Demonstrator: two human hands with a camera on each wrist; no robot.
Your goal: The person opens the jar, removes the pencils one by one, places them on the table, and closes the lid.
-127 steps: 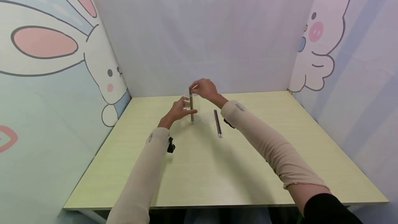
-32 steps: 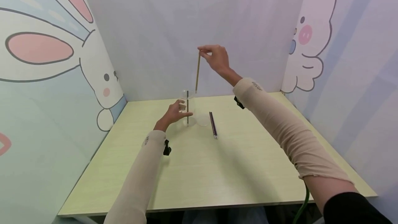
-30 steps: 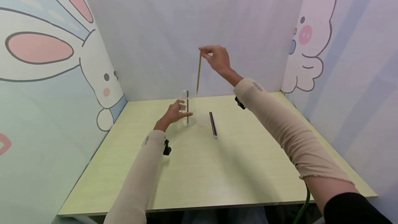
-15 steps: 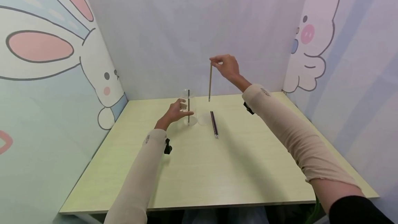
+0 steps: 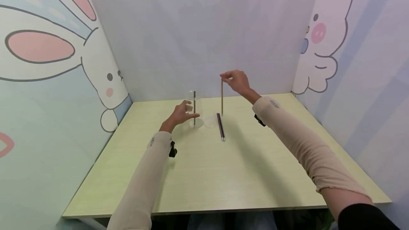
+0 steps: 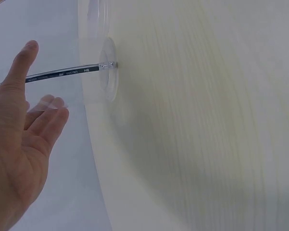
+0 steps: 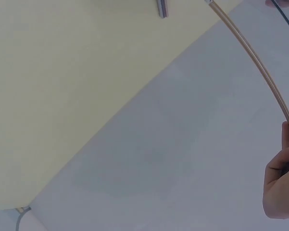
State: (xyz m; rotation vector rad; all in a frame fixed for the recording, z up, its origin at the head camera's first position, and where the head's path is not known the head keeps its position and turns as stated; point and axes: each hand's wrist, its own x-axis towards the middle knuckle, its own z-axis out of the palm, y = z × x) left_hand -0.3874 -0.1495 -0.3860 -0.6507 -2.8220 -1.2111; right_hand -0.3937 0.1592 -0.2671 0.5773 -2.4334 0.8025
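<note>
The left hand (image 5: 180,114) curves round a clear cylinder (image 5: 199,106) standing on the table; a dark pencil (image 5: 194,111) stands inside it. In the left wrist view that pencil (image 6: 67,72) shows "HB" near its end, and the thumb and fingers of the left hand (image 6: 24,139) lie on either side of the see-through wall. The right hand (image 5: 238,81) pinches a gold pencil (image 5: 222,97) by its top, and it hangs upright behind two dark pencils (image 5: 221,127). In the right wrist view the right hand (image 7: 282,178) holds the gold pencil (image 7: 257,60) at one end.
A clear round disc (image 5: 210,121) lies on the table (image 5: 191,173) between the cylinder and the two lying pencils. A grey back wall (image 5: 204,38) and printed side walls enclose the table.
The right hand drew the gold pencil up out of the cylinder, then moved right and lowered it towards the lying pencils. The left hand has stayed at the cylinder.
</note>
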